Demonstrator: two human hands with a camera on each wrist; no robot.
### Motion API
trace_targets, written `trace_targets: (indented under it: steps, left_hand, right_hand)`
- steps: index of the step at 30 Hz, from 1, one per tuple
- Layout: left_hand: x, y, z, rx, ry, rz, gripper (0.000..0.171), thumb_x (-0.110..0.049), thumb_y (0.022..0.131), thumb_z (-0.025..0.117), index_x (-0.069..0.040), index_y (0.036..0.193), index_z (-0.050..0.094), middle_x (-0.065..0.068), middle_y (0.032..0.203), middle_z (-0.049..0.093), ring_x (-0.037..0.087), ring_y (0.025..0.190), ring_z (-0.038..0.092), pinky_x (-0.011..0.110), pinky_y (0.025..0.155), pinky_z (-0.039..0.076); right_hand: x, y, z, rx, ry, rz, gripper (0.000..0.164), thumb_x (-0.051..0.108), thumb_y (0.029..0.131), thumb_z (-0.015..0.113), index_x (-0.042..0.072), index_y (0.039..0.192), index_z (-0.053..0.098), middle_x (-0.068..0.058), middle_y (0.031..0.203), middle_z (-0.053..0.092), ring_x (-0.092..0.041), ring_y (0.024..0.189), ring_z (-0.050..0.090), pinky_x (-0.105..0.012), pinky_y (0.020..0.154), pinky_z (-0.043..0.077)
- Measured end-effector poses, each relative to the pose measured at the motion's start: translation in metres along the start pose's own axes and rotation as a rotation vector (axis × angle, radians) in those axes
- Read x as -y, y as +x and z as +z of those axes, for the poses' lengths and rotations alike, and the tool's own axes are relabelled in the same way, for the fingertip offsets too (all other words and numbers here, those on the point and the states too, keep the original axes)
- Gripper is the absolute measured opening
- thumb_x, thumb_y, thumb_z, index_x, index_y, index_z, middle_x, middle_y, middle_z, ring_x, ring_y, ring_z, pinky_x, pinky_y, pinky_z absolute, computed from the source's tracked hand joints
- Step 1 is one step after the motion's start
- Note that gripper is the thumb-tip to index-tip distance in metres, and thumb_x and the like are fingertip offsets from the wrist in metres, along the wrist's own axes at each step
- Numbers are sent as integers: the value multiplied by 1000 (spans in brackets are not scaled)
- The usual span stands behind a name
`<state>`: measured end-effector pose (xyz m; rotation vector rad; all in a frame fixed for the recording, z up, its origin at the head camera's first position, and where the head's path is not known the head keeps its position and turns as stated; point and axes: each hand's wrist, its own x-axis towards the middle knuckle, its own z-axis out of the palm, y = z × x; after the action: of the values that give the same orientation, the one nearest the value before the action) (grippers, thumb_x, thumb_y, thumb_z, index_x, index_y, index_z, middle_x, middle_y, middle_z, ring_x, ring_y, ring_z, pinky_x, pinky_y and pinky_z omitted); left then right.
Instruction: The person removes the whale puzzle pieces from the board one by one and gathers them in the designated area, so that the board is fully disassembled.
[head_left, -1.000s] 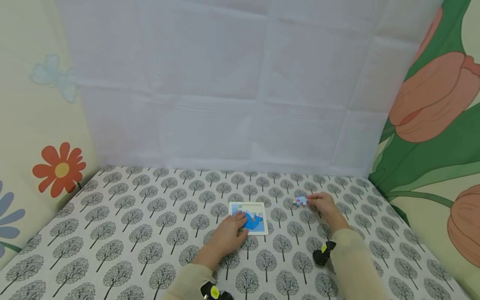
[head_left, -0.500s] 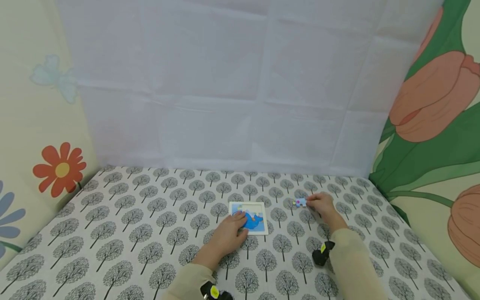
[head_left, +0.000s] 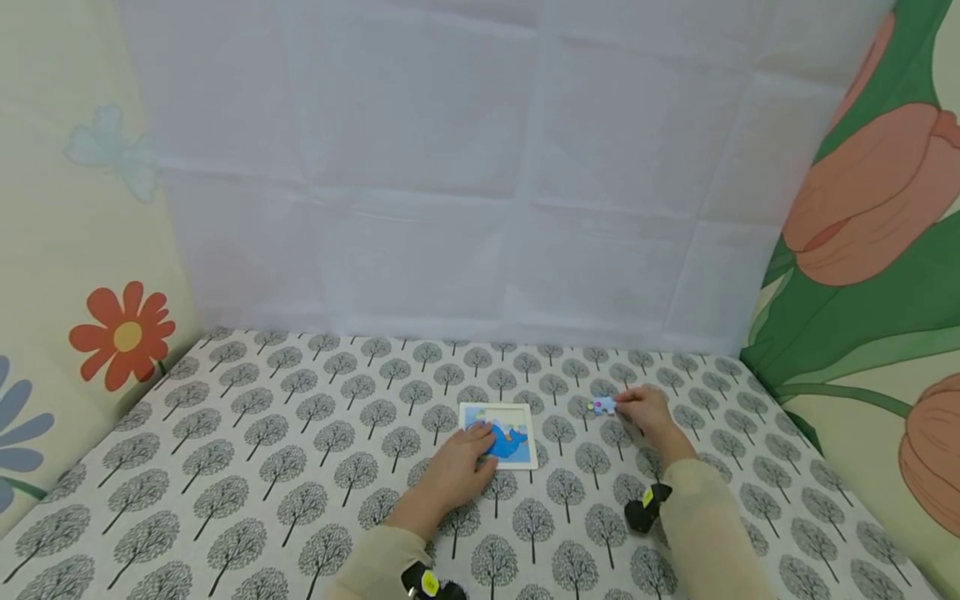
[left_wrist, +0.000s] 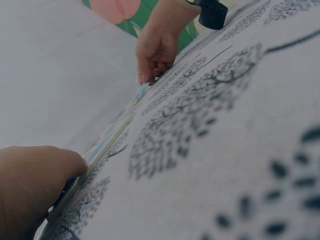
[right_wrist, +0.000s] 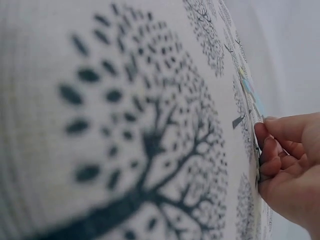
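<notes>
A small jigsaw puzzle [head_left: 512, 450] in a white frame lies flat on the cloth, showing a blue whale; a pale gap runs along its upper part. My left hand [head_left: 454, 468] rests on the puzzle's left side, fingers laid across the picture. Its thumb [left_wrist: 67, 162] touches the near edge in the left wrist view. To the right of the frame, my right hand [head_left: 643, 411] pinches a light-blue puzzle piece [head_left: 603, 406] with a pink spot by its right end. In the right wrist view the piece [right_wrist: 254, 95] sticks out past the fingertips, close to the cloth.
A white cloth [head_left: 300, 517] printed with dark trees covers the table. Behind it hangs a creased white sheet [head_left: 420, 250]. Flower-patterned panels [head_left: 862, 333] stand at both sides. Each wrist wears a black camera mount.
The puzzle piece in my right hand has dipped slightly toward the cloth and changed its tilt a little. My left hand stays on the puzzle. The head view has shifted slightly.
</notes>
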<state>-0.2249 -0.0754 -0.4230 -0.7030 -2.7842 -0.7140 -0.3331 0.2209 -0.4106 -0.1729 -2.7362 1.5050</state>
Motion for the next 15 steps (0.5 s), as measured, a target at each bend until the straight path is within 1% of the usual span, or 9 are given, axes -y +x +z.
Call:
trace_targets:
  steps: [10, 15]
  left_hand:
    - [0, 0, 0, 4, -10, 1, 41, -20, 86, 50, 5, 119, 49, 16, 126, 42, 28, 118, 35, 42, 98, 25]
    - [1, 0, 1, -7, -6, 8, 40, -19, 86, 50, 5, 118, 50, 16, 126, 43, 29, 118, 35, 42, 97, 26]
  right_hand:
    - [1, -2, -1, -1, 15, 2, 11, -1, 79, 56, -7, 89, 60, -14, 92, 52, -26, 84, 50, -33, 70, 43]
    - [2, -5, -2, 3, 13, -30, 13, -2, 79, 56, -9, 89, 59, -14, 90, 53, -26, 82, 50, -33, 68, 43]
